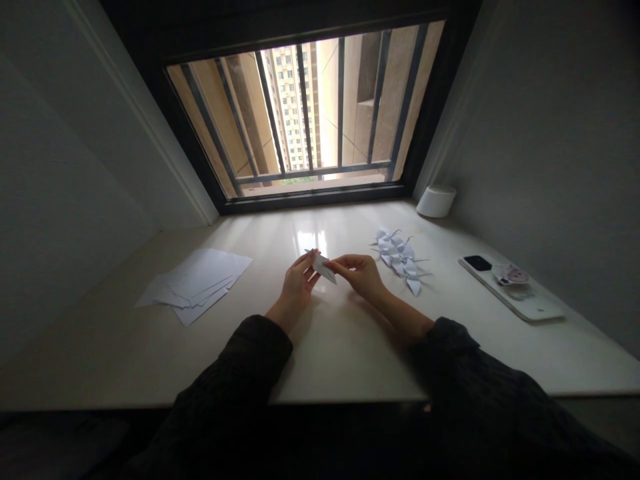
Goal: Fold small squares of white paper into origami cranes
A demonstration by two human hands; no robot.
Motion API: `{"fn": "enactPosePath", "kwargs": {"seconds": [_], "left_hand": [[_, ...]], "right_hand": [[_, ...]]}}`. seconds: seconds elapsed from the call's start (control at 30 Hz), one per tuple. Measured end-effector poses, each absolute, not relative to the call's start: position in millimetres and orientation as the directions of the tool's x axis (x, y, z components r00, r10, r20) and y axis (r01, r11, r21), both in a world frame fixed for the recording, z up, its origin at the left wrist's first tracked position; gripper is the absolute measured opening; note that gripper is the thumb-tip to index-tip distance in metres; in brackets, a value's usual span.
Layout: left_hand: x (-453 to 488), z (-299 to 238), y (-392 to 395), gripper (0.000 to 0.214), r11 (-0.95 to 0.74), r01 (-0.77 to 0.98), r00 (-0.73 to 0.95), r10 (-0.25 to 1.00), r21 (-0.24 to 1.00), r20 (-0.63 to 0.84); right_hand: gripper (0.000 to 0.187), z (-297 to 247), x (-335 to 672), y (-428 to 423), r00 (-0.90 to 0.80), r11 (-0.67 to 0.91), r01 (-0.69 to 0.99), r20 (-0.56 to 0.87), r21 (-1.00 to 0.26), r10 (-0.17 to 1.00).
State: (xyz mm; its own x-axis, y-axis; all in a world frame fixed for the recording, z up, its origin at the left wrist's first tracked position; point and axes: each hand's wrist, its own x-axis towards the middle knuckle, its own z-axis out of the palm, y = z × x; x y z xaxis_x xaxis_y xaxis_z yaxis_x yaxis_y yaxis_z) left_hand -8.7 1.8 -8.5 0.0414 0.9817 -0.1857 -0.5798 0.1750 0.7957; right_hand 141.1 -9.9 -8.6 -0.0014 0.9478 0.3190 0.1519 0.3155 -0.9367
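Between my two hands is a small folded white paper (pixel 324 268) with pointed ends, held above the middle of the white sill. My left hand (pixel 299 279) pinches its upper left part, with the fingers partly behind it. On its right side, my right hand (pixel 359 272) grips the paper between thumb and forefinger. Several folded paper cranes (pixel 399 256) lie grouped to the right of my right hand. Off to the left, a loose fanned stack of white paper sheets (pixel 200 280) rests flat.
A phone (pixel 515 293) with a round grip on its back lies at the right. A white rounded container (pixel 436 201) stands in the far right corner. The barred window (pixel 310 120) rises behind the sill (pixel 345 360), with walls on both sides.
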Motion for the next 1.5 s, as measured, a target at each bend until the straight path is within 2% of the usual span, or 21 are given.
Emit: {"fn": "enactPosePath", "kwargs": {"seconds": [0.13, 0.4, 0.57, 0.7, 0.87, 1.27, 1.37, 1.5], "left_hand": [[-7.1, -7.6, 0.1, 0.033, 0.143, -0.566, 0.020, 0.987, 0.812, -0.160], [-4.3, -7.7, -3.6, 0.038, 0.053, -0.391, -0.016, 0.998, 0.919, -0.064], [-4.4, -6.1, -3.9, 0.035, -0.078, -0.289, -0.060, 0.996, 0.954, 0.063], [-4.9, -5.6, -3.7, 0.027, -0.158, -0.274, -0.053, 0.987, 0.949, 0.149], [-6.8, -6.4, -2.2, 0.023, -0.222, -0.257, -0.019, 0.974, 0.941, 0.224], [-9.5, -9.8, 1.5, 0.022, -0.231, -0.302, 0.003, 0.970, 0.925, 0.243], [-10.1, -9.1, 1.6, 0.021, -0.242, -0.285, 0.019, 0.966, 0.927, 0.258], [-10.3, -7.4, 1.6, 0.021, -0.241, -0.300, 0.022, 0.966, 0.923, 0.259]], "right_hand": [[0.030, -9.3, 140.3, -9.7, 0.011, 0.299, 0.127, 0.302, -0.946, 0.953], [0.029, -12.9, 142.3, -7.6, 0.046, 0.311, 0.090, 0.316, -0.946, 0.948], [0.027, -12.4, 144.6, -7.3, 0.057, 0.341, 0.181, 0.356, -0.922, 0.933], [0.030, -11.1, 146.3, -6.5, 0.061, 0.312, 0.191, 0.329, -0.930, 0.942], [0.034, -10.4, 146.9, -4.6, 0.027, 0.273, 0.109, 0.278, -0.956, 0.960], [0.032, -9.0, 146.3, -2.7, -0.031, 0.266, 0.052, 0.265, -0.963, 0.964], [0.030, -7.3, 146.4, -4.5, -0.038, 0.291, 0.109, 0.289, -0.950, 0.957], [0.024, -3.4, 146.5, -10.6, -0.030, 0.422, 0.291, 0.432, -0.859, 0.901]]}}
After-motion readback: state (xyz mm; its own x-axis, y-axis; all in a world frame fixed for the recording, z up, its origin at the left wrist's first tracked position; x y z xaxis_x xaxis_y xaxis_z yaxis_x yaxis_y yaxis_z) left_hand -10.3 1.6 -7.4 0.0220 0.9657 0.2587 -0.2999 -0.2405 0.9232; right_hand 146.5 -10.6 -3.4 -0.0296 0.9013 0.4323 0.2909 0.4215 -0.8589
